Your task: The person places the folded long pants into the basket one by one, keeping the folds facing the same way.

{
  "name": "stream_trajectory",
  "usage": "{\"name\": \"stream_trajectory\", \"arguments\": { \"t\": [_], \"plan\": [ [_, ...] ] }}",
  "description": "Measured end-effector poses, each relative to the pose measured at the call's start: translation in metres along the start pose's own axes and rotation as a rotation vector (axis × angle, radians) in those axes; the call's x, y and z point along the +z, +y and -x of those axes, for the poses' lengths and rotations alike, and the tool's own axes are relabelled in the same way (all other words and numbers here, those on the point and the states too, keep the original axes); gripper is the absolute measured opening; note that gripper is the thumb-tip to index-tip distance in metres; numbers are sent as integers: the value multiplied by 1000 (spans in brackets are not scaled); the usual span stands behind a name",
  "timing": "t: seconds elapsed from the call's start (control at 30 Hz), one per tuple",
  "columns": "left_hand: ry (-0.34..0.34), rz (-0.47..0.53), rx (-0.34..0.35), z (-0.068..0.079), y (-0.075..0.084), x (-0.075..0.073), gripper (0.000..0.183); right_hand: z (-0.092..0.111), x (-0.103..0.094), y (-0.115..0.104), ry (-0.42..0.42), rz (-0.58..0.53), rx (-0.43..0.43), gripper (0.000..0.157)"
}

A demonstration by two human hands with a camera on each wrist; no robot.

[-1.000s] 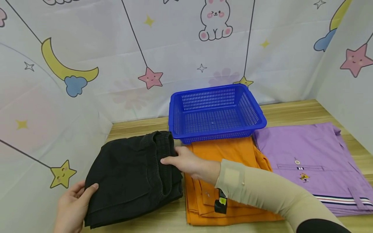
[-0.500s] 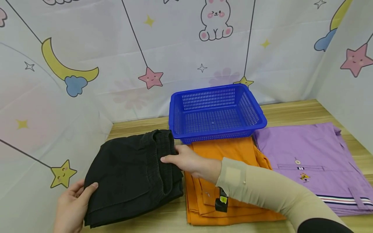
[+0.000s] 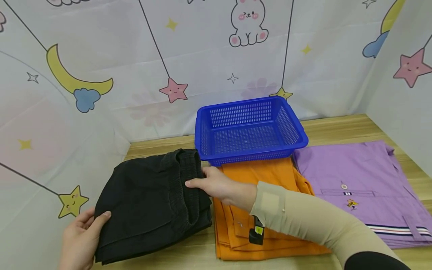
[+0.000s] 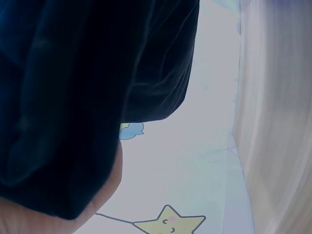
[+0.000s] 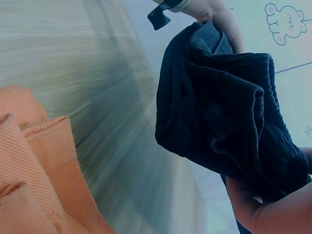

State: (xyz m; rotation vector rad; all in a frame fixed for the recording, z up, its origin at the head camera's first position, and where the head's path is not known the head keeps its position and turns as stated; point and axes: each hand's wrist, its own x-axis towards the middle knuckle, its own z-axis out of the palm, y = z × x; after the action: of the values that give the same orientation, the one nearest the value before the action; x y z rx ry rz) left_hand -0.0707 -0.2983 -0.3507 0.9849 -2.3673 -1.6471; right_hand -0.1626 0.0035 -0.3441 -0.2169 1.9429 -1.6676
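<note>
Folded black pants [image 3: 141, 202] with an elastic waistband are held up off the tabletop at the left, as the right wrist view shows. My left hand [image 3: 80, 237] grips their left edge, thumb on top and the other fingers mostly hidden beneath. At the waistband end, my right hand [image 3: 219, 185] pinches the cloth with its thumb above and fingers underneath. In the left wrist view the dark cloth of the pants [image 4: 63, 97] covers most of that hand. Seen from the right wrist, the layered folds of the pants [image 5: 214, 112] hang between both hands.
A blue plastic basket [image 3: 249, 154] stands at the back, against the patterned wall cloth. Folded orange pants [image 3: 260, 172] lie in front of it, under my right forearm. Folded purple pants [image 3: 357, 168] rest at the right on the wooden table [image 3: 337, 129].
The black pants and both hands shift very slightly left and up in the head view. Both holds stay the same, and the basket and other garments stay put.
</note>
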Motion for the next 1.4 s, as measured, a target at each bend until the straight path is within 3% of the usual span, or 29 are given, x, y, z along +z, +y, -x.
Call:
{"name": "stream_trajectory", "arguments": {
  "t": [0.3,0.67,0.8,0.9,1.07,1.4],
  "plan": [
    [24,-9,7,3,4,0,45,1,-3,-3,-18,-27,-12,56],
    [0,77,29,5,8,3,40,3,-9,-6,7,-12,-8,79],
    [4,103,39,5,9,5,36,3,-11,-7,8,-5,-8,79],
    [-3,130,41,6,10,5,34,4,-12,-7,-1,-11,-25,72],
    [-9,92,44,7,12,8,40,4,-14,-7,-13,-15,-51,56],
    [-10,60,42,9,17,12,46,4,-19,-8,45,37,-5,77]
  ]
}}
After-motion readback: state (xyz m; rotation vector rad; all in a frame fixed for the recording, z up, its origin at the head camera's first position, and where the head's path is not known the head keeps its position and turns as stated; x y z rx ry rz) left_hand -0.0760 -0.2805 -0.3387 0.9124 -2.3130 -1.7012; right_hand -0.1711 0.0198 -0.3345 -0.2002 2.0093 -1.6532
